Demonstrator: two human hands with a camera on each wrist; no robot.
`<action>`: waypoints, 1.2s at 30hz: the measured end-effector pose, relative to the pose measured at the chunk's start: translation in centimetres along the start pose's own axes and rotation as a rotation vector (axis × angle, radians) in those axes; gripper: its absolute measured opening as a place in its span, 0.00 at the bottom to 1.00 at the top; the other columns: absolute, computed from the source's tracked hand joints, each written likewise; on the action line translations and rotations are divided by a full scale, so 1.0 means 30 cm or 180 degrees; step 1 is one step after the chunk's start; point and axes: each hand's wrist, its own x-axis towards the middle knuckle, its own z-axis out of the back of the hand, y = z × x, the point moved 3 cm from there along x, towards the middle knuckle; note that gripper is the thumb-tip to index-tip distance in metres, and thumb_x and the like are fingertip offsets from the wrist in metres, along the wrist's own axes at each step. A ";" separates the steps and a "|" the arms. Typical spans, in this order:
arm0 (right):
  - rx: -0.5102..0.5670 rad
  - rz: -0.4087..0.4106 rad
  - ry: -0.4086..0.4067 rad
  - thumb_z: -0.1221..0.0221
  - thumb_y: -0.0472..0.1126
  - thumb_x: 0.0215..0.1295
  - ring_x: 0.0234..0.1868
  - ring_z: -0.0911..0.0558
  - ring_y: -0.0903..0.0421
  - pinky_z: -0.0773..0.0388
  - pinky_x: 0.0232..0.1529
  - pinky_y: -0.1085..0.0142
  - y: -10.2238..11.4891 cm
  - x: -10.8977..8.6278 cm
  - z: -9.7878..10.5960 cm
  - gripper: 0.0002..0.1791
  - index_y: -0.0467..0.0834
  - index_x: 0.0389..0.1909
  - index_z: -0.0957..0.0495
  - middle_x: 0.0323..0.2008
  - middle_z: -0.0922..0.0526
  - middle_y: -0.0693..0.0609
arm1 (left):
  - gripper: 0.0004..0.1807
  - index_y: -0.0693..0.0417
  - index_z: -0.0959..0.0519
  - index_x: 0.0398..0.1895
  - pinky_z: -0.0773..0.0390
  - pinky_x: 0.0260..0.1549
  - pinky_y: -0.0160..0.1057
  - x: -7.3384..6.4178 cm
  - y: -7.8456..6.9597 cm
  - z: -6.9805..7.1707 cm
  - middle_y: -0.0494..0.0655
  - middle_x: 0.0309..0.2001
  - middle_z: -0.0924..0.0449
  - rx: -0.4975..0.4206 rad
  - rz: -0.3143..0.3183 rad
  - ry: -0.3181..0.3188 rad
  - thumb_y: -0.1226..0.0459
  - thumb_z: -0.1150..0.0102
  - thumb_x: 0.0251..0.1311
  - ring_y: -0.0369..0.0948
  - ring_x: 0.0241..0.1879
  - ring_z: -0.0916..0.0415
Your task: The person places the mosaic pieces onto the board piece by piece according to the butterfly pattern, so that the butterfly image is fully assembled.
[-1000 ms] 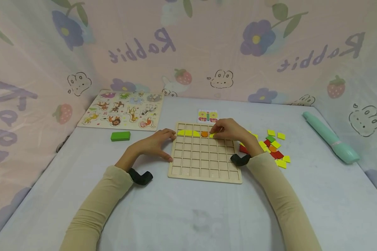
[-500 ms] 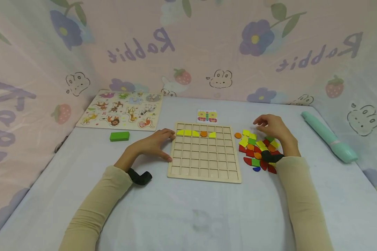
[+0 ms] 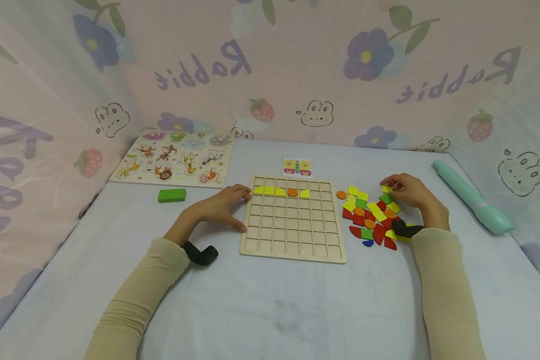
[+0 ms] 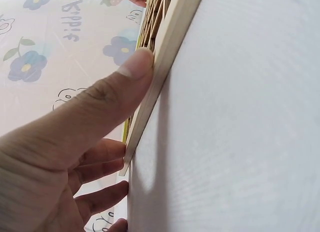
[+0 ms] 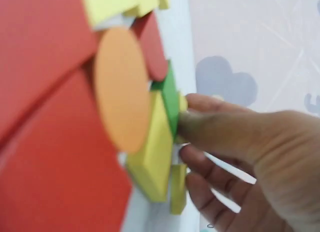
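Observation:
A wooden grid board [image 3: 292, 252] lies at the middle of the table. One row holds yellow tiles [image 3: 269, 190], an orange disc [image 3: 292, 192] and a yellow quarter-round tile [image 3: 304, 194]. My left hand [image 3: 218, 206] rests against the board's left edge, thumb and fingers spread; in the left wrist view the thumb [image 4: 135, 67] touches the rim. At the far side of a loose pile of tiles, my right hand [image 3: 411, 192] pinches a small yellow tile [image 3: 386, 189] between thumb and forefinger. Beside that tile lies a green tile [image 5: 169, 94], partly under the fingers in the right wrist view.
Red, yellow, orange, green and blue pieces lie right of the board, among them a red quarter-round tile [image 3: 380, 233]. Behind the board is a butterfly pattern card [image 3: 297, 166]. An animal puzzle [image 3: 175, 157] and a green block [image 3: 172, 195] are left; a mint-coloured tube [image 3: 472, 197] lies right.
My right hand has left the yellow quarter-round tile on the board, moved right to the pile and taken a yellow tile between its fingers. My left hand stays at the board's edge.

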 end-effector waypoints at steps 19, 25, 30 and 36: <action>0.0385 0.0894 -0.0141 0.36 0.37 0.57 0.44 0.26 0.47 0.26 0.49 0.53 0.284 0.072 -0.088 0.19 0.36 0.49 0.24 0.45 0.22 0.41 | 0.42 0.58 0.33 0.57 0.46 0.66 0.51 0.006 0.003 -0.002 0.54 0.66 0.42 0.0003 -0.0018 0.0007 0.49 0.26 0.39 0.51 0.67 0.47; 0.0429 0.1300 0.0151 0.36 0.35 0.54 0.40 0.23 0.51 0.22 0.43 0.58 0.401 0.096 -0.162 0.16 0.37 0.46 0.22 0.40 0.21 0.44 | 0.42 0.58 0.32 0.57 0.46 0.66 0.52 0.004 0.004 -0.004 0.54 0.66 0.42 -0.0027 -0.0022 0.0008 0.50 0.26 0.39 0.52 0.67 0.47; 0.0359 0.1458 0.0294 0.34 0.35 0.54 0.39 0.21 0.51 0.22 0.43 0.57 0.442 0.114 -0.208 0.16 0.37 0.44 0.21 0.40 0.20 0.44 | 0.42 0.58 0.32 0.57 0.46 0.66 0.52 0.005 0.006 -0.005 0.55 0.66 0.42 -0.0052 -0.0026 0.0003 0.50 0.26 0.39 0.52 0.67 0.47; 0.0368 0.1455 0.0257 0.34 0.34 0.54 0.40 0.21 0.50 0.22 0.44 0.55 0.447 0.120 -0.221 0.16 0.35 0.44 0.21 0.41 0.20 0.43 | 0.41 0.58 0.32 0.56 0.46 0.66 0.52 0.003 0.005 -0.003 0.55 0.66 0.42 -0.0029 -0.0017 -0.0009 0.50 0.26 0.39 0.52 0.67 0.47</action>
